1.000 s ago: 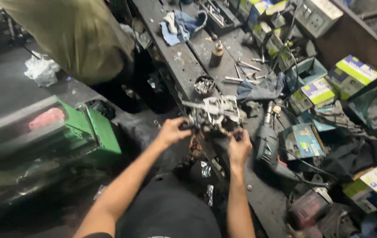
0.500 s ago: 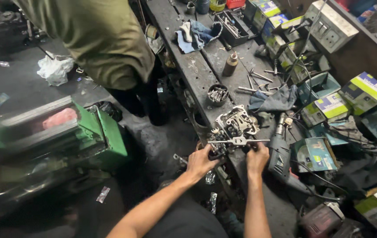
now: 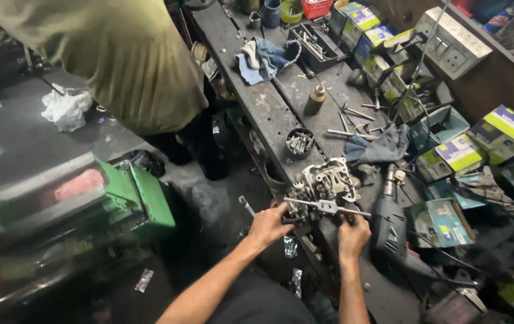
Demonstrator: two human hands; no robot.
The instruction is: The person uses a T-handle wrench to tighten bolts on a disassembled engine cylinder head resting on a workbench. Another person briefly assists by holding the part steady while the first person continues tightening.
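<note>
A grey metal engine head (image 3: pixel 329 179) rests on the dark workbench (image 3: pixel 272 114). Across its near side lies a long metal tap wrench (image 3: pixel 327 207) with two thin handles. My left hand (image 3: pixel 270 224) grips the wrench's left handle end. My right hand (image 3: pixel 353 233) holds the right handle from below. Both hands sit at the near edge of the engine head, fingers curled around the bar.
Another person in an olive shirt (image 3: pixel 119 60) stands at the left of the bench. A small tin of bolts (image 3: pixel 299 142), a blue rag (image 3: pixel 266 59), a power drill (image 3: pixel 390 222), cardboard boxes (image 3: pixel 458 153) and a green machine (image 3: pixel 143 198) surround the work spot.
The view has shifted so the bench and engine head sit lower in the picture. My hands stay on the wrench at the engine head, and the bar has turned slightly.
</note>
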